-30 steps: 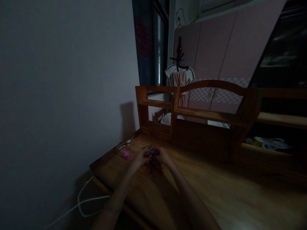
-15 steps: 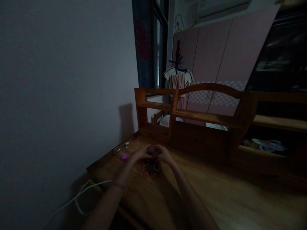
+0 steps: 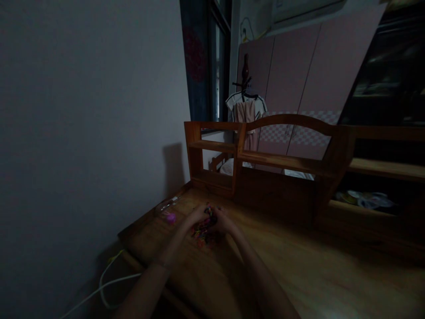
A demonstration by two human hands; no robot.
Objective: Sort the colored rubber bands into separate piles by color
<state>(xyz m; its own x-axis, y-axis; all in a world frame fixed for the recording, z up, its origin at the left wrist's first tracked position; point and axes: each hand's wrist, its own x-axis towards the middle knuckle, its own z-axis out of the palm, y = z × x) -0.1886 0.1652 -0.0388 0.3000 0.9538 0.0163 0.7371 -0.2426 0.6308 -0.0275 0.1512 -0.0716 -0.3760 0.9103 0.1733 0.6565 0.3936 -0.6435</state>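
Note:
The room is dim. Both my hands meet over a small heap of many-coloured little pieces [image 3: 203, 230] lying on the wooden desk [image 3: 299, 274]. My left hand [image 3: 196, 216] and my right hand [image 3: 222, 221] are curled close together, fingers closed on a clump of the coloured pieces at the top of the heap. What exactly the pieces are I cannot make out. A small pink object [image 3: 171, 217] lies on the desk just left of my left hand.
A clear small item [image 3: 165, 205] lies by the wall past the pink object. A wooden shelf unit [image 3: 265, 155] stands at the desk's back. A white cable [image 3: 102, 288] hangs off the desk's left edge. Clothes hang on a rack [image 3: 245, 104] behind.
My hands have dropped a little toward the desk, bringing the coloured clump down onto the heap. The view has shifted slightly.

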